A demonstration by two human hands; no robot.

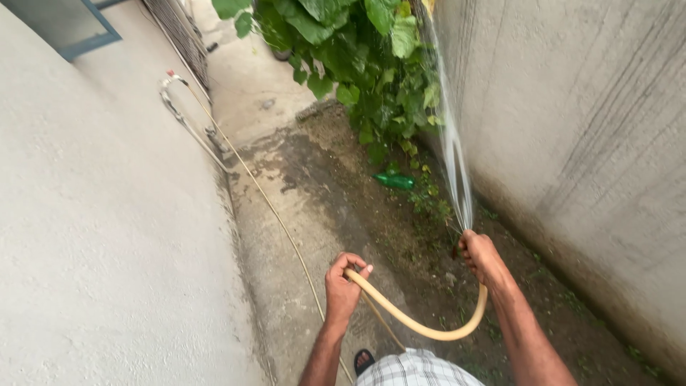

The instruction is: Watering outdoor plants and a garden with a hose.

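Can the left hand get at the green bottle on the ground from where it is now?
Probably not from here. The left hand is closed around the hose, and the green bottle lies well ahead on the soil below the leafy plant. Nothing blocks the way, but the gap looks longer than an arm.

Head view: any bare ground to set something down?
Free: the concrete strip between the left wall and the soil bed, though the hose runs along it. Crowded: leafy plant, green bottle and water spray by the right wall.
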